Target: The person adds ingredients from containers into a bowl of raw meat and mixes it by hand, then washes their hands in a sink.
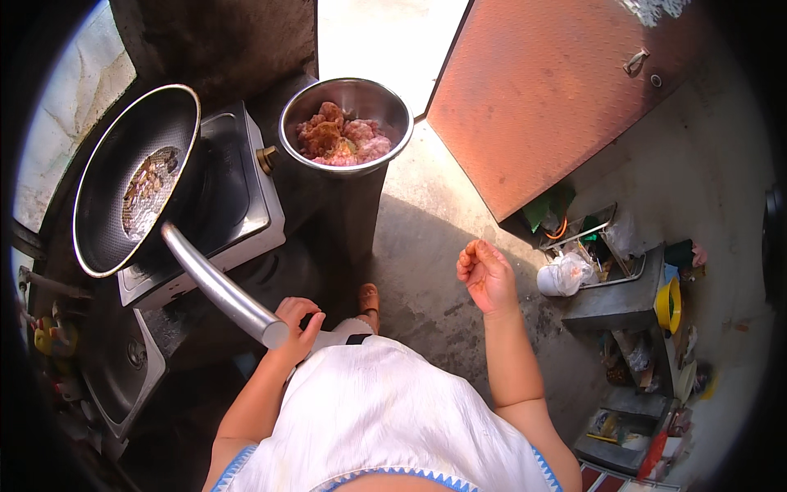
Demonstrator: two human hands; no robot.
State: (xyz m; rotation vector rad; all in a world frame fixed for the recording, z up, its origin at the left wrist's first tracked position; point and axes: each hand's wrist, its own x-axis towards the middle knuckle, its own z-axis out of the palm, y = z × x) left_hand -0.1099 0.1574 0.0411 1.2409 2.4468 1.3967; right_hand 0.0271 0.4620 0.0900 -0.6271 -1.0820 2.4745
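Below the pan's metal handle, my left hand (pixel 301 326) is held with fingers loosely curled and nothing in it; whether it touches the handle end is unclear. My right hand (pixel 486 273) is raised over the floor, its fingers curled in, with orange-brown residue on the fingertips. A black wok-like frying pan (pixel 101 184) with oil and browned bits inside rests tilted over a gas stove (pixel 258 221). To the stove's right, a stainless steel bowl (pixel 393 117) holds raw minced meat (pixel 363 138) with brown seasoning on part of it.
A metal sink (pixel 114 381) lies at lower left. A rust-red metal door (pixel 541 92) stands at upper right, beside a bright doorway (pixel 381 37). At right, a grey shelf unit (pixel 602 307) bears a wire rack, plastic bags and a yellow container (pixel 669 305).
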